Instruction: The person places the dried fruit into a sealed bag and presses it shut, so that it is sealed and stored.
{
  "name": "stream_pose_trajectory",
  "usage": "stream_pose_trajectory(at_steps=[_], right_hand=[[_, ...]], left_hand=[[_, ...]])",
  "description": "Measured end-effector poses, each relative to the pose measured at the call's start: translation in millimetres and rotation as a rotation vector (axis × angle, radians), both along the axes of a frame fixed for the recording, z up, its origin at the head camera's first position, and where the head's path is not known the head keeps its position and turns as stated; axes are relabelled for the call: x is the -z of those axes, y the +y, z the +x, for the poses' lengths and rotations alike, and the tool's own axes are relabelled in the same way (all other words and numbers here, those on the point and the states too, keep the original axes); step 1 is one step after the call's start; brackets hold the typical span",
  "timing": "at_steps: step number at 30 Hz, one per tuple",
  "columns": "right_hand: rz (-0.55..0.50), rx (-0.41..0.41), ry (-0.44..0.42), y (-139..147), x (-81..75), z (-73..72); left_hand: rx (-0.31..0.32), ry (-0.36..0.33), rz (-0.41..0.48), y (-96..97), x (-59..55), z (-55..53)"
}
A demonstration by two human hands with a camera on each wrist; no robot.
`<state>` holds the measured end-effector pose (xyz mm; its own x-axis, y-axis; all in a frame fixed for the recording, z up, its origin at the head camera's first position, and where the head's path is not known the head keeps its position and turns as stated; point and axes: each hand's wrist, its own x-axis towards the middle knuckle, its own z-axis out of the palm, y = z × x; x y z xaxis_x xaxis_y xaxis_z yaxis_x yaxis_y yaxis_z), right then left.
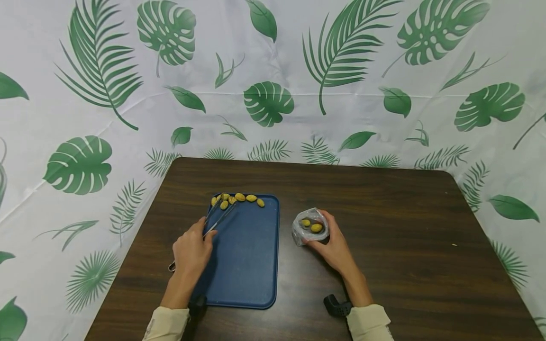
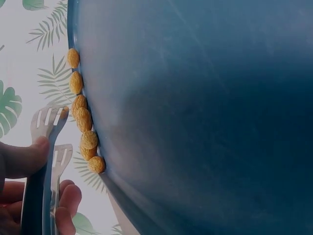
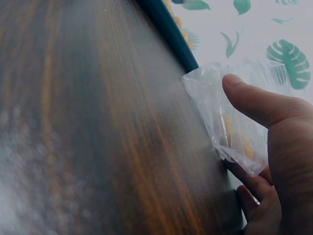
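Note:
My left hand [image 1: 192,248] grips metal tongs [image 1: 221,219] with slotted ends, over the left side of a blue tray [image 1: 245,258]. In the left wrist view the two tong arms [image 2: 50,122] stand apart, with nothing between their ends. Several small oval, wrinkled yellow-brown pieces [image 1: 240,197] line the tray's far edge, close to the tong tips. To the right of the tray, my right hand [image 1: 337,248] holds a clear plastic bag [image 3: 205,98] by its side, thumb and fingers around it. Two more such pieces [image 1: 316,228] lie inside the bag, whose mouth faces up.
Everything stands on a dark wood-grain table [image 1: 384,246]. Behind it hangs a white cloth [image 1: 290,52] with green leaf prints. A tiny pale scrap [image 1: 454,245] lies on the table at the right. Black straps [image 1: 337,306] sit at both wrists.

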<state>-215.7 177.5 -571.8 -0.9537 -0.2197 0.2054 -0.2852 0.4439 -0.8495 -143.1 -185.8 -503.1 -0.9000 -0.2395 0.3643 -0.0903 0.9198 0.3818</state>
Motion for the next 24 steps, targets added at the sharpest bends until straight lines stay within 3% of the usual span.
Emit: stream_pose_trajectory(at_steps=[16, 24], right_hand=[[0.001, -0.002, 0.003, 1.3, 0.1, -1.1], [-0.001, -0.001, -0.006, 0.8, -0.7, -0.1]], left_hand=[[-0.034, -0.138, -0.031, -4.9, 1.2, -5.4], [-0.044, -0.159, -0.019, -5.6, 1.0, -6.4]])
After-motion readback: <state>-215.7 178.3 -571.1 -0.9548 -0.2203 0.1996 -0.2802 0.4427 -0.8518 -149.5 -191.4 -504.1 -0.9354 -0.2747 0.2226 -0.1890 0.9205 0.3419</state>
